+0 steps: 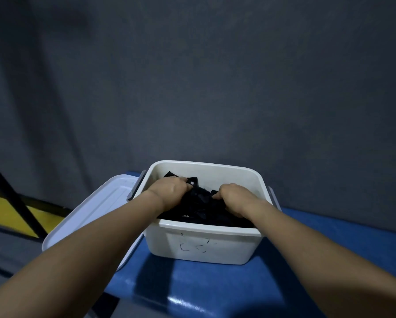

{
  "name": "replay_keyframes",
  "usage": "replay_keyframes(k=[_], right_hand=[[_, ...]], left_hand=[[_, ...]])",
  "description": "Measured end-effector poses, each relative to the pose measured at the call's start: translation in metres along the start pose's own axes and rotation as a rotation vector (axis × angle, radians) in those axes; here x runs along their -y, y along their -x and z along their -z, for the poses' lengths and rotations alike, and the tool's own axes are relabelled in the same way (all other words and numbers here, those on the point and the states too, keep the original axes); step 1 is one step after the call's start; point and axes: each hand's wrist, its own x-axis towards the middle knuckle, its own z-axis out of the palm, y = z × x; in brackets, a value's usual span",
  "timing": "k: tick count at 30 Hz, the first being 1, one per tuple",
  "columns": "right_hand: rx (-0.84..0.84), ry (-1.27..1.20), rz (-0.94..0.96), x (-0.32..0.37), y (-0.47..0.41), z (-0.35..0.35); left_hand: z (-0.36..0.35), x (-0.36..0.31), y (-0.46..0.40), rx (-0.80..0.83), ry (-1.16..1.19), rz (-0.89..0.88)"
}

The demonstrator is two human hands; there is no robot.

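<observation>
A white plastic storage bin (pixel 206 246) with grey side latches stands on a blue table (pixel 215 285). Black marker scribbles mark its front wall. Inside lies a heap of black cloth (pixel 201 205). Both my hands reach into the bin. My left hand (pixel 169 191) grips the cloth at its left side, fingers curled into the fabric. My right hand (pixel 233 198) grips the cloth at its right side, knuckles up. The fingertips of both hands are buried in the fabric.
The bin's white lid (pixel 89 216) lies to the left, partly off the table edge. A grey curtain (pixel 215 88) hangs close behind the table. A black metal frame (pixel 13 193) and a yellow strip (pixel 6 212) show at far left.
</observation>
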Motion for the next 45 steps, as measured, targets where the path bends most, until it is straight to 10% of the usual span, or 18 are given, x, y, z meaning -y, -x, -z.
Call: replay_keyframes(k=[10,21,45], right_hand=[[-0.236,-0.430,0.088,0.025,0.000,0.038],[-0.212,-0.167,0.219,0.050,-0.019,0.018],[-0.715,-0.241,0.342,0.042,0.029,0.023]], left_hand=[[0.028,0.007,0.007,0.001,0.193,0.097],[0.027,0.033,0.036,-0.025,0.131,0.185],[0.040,0.015,0.079,-0.620,-0.048,-0.121]])
